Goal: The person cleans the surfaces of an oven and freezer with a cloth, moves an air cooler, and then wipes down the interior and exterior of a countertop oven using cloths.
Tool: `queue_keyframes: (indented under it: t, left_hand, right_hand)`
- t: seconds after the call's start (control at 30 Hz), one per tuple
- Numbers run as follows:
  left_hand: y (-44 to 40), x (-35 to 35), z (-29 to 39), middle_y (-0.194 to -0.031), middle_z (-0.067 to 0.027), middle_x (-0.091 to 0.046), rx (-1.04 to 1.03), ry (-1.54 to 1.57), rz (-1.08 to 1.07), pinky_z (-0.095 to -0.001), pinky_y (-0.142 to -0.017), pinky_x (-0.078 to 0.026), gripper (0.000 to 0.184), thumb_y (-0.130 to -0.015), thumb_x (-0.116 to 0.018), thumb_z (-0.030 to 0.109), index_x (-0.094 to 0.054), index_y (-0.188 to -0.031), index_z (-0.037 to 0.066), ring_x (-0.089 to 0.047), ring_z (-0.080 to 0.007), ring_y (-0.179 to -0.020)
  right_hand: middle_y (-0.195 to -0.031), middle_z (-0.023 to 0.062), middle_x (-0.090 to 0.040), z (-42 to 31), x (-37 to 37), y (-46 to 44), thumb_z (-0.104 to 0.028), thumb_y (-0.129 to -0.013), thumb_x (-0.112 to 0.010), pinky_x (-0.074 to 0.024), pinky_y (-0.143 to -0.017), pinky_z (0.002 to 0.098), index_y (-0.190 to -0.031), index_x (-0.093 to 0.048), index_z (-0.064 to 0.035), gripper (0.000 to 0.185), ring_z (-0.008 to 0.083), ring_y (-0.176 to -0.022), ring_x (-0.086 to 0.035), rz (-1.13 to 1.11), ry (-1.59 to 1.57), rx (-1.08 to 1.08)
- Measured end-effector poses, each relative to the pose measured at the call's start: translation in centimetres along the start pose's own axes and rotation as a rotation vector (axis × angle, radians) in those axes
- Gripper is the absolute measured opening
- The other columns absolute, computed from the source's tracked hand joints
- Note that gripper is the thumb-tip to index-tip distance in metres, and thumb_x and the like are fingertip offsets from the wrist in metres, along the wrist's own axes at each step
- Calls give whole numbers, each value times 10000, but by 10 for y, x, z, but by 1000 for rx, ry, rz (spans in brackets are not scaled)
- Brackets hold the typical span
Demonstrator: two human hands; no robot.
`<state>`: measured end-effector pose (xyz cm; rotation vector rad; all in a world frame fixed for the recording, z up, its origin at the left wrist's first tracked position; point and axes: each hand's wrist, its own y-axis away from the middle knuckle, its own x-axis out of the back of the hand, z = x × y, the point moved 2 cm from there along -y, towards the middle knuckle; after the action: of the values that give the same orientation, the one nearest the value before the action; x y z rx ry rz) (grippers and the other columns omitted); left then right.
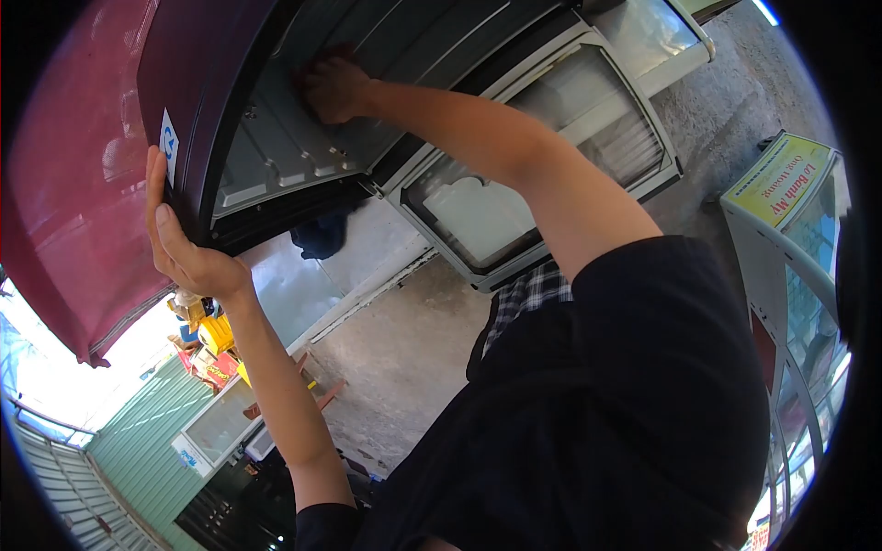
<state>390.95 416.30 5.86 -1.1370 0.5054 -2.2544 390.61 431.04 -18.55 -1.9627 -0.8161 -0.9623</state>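
From here, 1 dark red cloth [303,81] by the right hand [338,92] inside the cabinet [200,101], likely soft, light, best bunched mid-cloth; right fingers too dim to tell, left hand [193,262] straight-fingered along cabinet edge.

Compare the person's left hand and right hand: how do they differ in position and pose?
The left hand is outside the dark cabinet, while the right hand is inside it. The left hand rests against the outer edge, near a sticker; the right hand is at an inner surface. The left hand's fingers are extended and clear, the right hand's dim and hard to make out. Both are bare.
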Motion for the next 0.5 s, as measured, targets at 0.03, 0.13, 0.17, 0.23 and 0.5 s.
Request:
queue_keyframes:
  t: [0.03, 0.13, 0.17, 0.23, 0.5]
  left_hand:
    - [2, 0, 2, -1342, -157, -582, 21, 20, 14, -370, -1122, -371, 494, -979, -302, 249, -616, -1265, -3, -543, -268, -1248]
    - [5, -3, 6, -1341, -155, -582, 42, 22, 8, -358, -1110, -385, 494, -975, -312, 254, -618, -1264, -4, -540, -255, -1247]
    - [4, -2, 6, -1341, -155, -582, 39, 14, 9, -355, -1107, -387, 494, -975, -313, 257, -620, -1263, -1, -538, -252, -1250]
    - [4, 0, 4, -1341, -156, -581, 20, 1, 8, -352, -1108, -386, 493, -975, -314, 255, -620, -1263, 0, -537, -251, -1251]
    - [4, -3, 8, -1333, -161, -585, 30, 6, 10, -355, -1114, -376, 496, -973, -305, 236, -612, -1263, -24, -526, -249, -1264]
  right_hand:
    - [-1152, 143, -680, -11, 9, 5, -217, -867, -521, -449, -962, 463, -1168, -685, -63, 376, 336, -1124, -624, -11, -3, 4]
    - [-1218, 138, -662, -22, 37, 14, -206, -844, -529, -456, -958, 473, -1168, -691, -71, 387, 332, -1173, -610, -95, 7, -128]
    - [-1116, 146, -687, -20, 46, 22, -208, -842, -520, -494, -908, 464, -1129, -695, -50, 371, 337, -1071, -646, -199, -126, -150]
    - [-1015, 155, -711, -13, 52, 22, -209, -839, -511, -532, -859, 456, -1089, -698, -29, 360, 342, -970, -682, -288, -254, -169]
    - [-1190, 200, -648, -45, 31, -40, -155, -843, -478, -488, -977, 430, -1221, -648, -130, 415, 396, -1094, -618, 392, -1050, -506]
